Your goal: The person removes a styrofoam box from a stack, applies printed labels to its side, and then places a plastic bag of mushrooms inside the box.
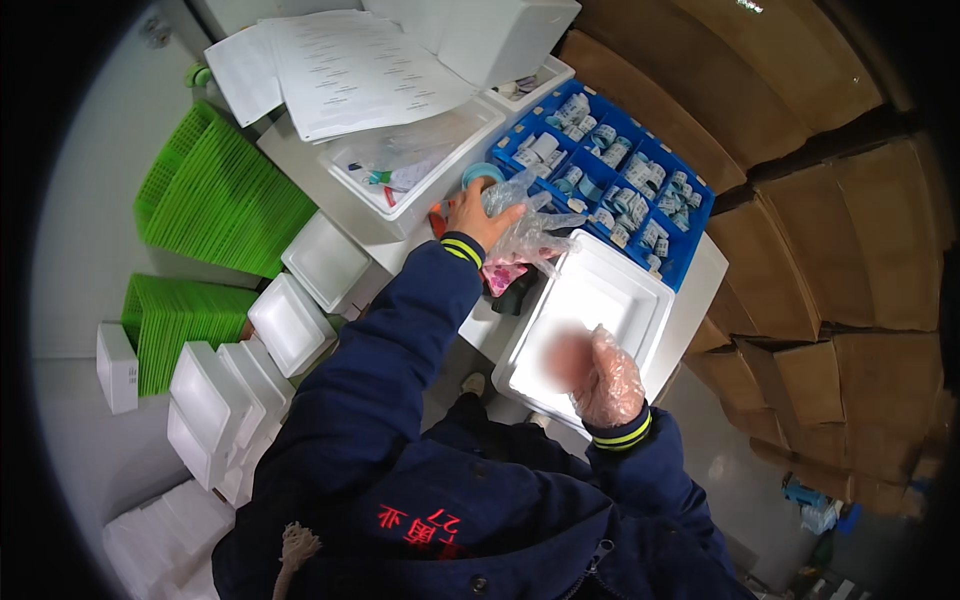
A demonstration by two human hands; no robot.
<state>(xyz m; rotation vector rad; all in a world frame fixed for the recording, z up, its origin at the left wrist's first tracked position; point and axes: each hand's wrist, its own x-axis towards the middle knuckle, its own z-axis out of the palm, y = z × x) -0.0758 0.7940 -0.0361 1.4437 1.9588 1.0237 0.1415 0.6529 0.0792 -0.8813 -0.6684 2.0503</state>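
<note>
My bare left hand (480,219) reaches over the table, fingers spread beside a light blue roll (482,174). Crumpled clear plastic gloves (529,225) lie against its thumb and fingers; whether it grips them is unclear. Below them is a pink patterned cloth item (504,277) near a dark object (514,298). My right hand (611,379), in a clear plastic glove, is over the near part of a white foam box (651,304). A blurred reddish patch covers the area by its fingers, so what it holds or touches is hidden.
A blue divided tray (694,251) holds many label rolls. Printed sheets (360,75) lie over a white foam box (420,202) containing plastic items. Stacked green baskets (225,195) and white foam boxes (289,322) stand at left. Cardboard boxes (780,270) line the right side.
</note>
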